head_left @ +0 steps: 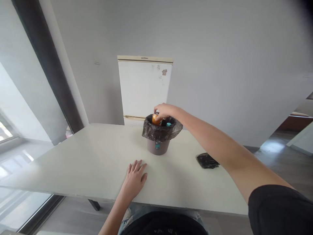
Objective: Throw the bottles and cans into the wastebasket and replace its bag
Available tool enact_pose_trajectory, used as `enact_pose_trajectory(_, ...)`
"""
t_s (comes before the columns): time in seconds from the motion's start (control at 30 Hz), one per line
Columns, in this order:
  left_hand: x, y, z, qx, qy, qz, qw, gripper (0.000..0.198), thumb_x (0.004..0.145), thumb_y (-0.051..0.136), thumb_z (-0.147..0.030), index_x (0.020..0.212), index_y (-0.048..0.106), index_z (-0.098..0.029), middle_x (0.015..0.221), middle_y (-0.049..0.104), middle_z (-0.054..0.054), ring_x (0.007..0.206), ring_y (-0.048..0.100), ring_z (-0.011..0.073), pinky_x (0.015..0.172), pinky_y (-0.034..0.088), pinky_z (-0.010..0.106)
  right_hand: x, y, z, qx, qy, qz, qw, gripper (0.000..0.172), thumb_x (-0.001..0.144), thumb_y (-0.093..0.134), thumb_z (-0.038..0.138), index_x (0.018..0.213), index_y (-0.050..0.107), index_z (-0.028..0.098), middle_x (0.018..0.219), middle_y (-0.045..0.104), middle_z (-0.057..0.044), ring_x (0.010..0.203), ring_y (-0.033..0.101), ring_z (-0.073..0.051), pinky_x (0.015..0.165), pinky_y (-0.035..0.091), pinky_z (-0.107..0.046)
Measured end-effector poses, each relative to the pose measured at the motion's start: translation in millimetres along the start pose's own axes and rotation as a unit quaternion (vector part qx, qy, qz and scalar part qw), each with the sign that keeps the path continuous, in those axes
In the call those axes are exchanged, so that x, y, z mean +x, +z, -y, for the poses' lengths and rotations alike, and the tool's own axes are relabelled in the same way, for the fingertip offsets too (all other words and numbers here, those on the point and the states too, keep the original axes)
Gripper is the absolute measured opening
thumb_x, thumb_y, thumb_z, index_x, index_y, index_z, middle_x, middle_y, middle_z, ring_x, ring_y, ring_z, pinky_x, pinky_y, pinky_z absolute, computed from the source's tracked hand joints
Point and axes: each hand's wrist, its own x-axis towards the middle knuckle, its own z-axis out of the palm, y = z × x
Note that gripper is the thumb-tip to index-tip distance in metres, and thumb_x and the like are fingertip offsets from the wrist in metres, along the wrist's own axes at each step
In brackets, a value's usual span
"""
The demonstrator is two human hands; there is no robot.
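Note:
A brownish-grey trash can [156,148] stands on the white table, lined with a black plastic bag [160,133] folded over its rim. My right hand [164,110] reaches over the can, its fingers closed around the top of an orange bottle [156,120], which is partly inside the bag. Beside it, the teal cap [168,124] of another item shows inside the bag; the rest is hidden. My left hand [135,179] lies flat on the table in front of the can, fingers spread, holding nothing.
A folded black plastic bag [207,161] lies on the white table [85,156] under my right forearm. Behind the table stands a white fridge [144,86] against a grey wall. To the left are a dark post [46,58] and windows.

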Motion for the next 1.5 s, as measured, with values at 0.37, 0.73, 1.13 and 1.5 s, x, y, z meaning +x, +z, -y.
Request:
enact_pose_trajectory(0.37,2,-4.0,0,0.009,-0.001,0.014,1.0,0.047,0.107,0.043,-0.036,0.151,0.057,-0.028,0.168,0.046,0.008,0.16,0.033,0.0356,0.13,0.026,0.063,8,38,17,-0.071,-0.007,0.062,0.996,0.054,0.079,0.079,0.028,0.132,0.072,0.023,0.133,0.071,-0.017,0.106,0.073,-0.032,0.073,0.054,-0.033)
enact_pose_trajectory(0.73,2,-0.1,4,0.01,0.004,0.009,1.0,0.048,0.108,0.041,-0.038,0.152,0.057,-0.028,0.169,0.045,0.008,0.16,0.032,0.0359,0.129,0.027,0.064,-40,24,-42,0.174,-0.028,-0.25,0.952,0.032,0.094,0.07,0.04,0.12,0.066,0.023,0.105,0.076,-0.008,0.086,0.068,-0.022,0.078,0.051,-0.032)
enact_pose_trajectory(1.13,68,-52.2,10,-0.316,-0.122,0.044,0.94,0.049,0.096,0.056,-0.062,0.12,0.073,-0.022,0.126,0.076,0.016,0.121,0.069,0.0347,0.108,0.049,0.051,-64,168,-112,0.524,0.183,-0.491,0.671,0.038,0.097,0.049,0.063,0.086,0.049,0.027,0.08,0.053,0.001,0.071,0.051,-0.017,0.063,0.046,-0.026)
enact_pose_trajectory(1.5,184,-98.2,18,-0.738,-0.204,-0.024,0.643,0.023,0.086,0.081,-0.032,0.091,0.065,-0.017,0.075,0.065,0.0,0.066,0.063,0.0116,0.068,0.049,0.024,-65,156,-127,0.757,0.122,-0.158,0.622,0.042,0.077,0.081,0.057,0.076,0.053,0.026,0.064,0.053,0.001,0.059,0.053,-0.018,0.053,0.05,-0.032)
